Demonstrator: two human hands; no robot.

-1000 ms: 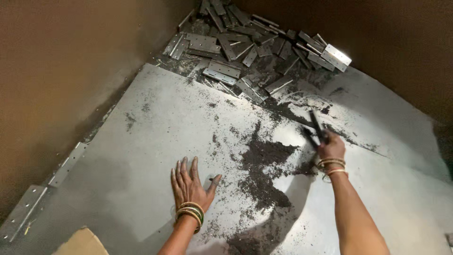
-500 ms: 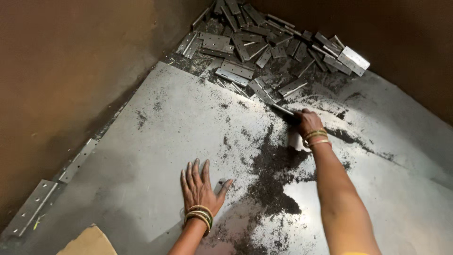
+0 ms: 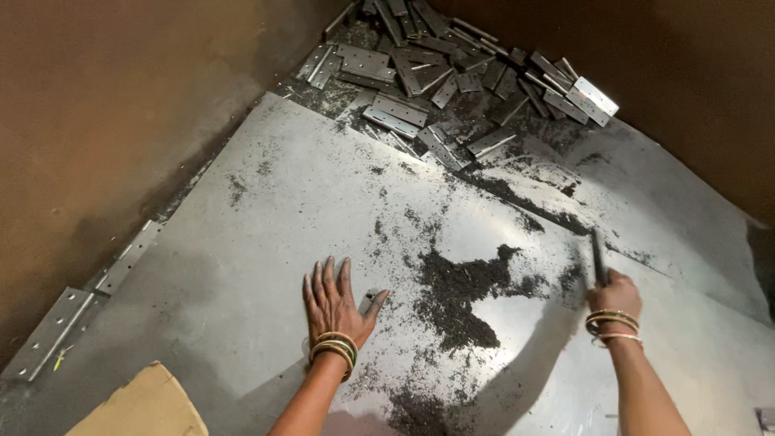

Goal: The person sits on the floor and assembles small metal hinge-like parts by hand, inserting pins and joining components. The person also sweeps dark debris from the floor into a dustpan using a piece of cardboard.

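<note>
We've got the left hand [image 3: 333,305] flat and fully open, fingers spread, palm pressed on the metal sheet [image 3: 242,266], holding nothing, apparently to brace and keep the sheet from sliding. Right hand [image 3: 613,292] is closed around a narrow dark metal strip [image 3: 598,256], held near upright with its far end on the sheet, edge set like a scraper just right of the dark grit pile [image 3: 456,295] that sits between the hands. Thin grit streaks run further back. Heap of steel hinges [image 3: 452,73] fills the far corner, well apart; loose hinges [image 3: 81,311] line the left wall; cardboard piece [image 3: 141,404] sits near left.
</note>
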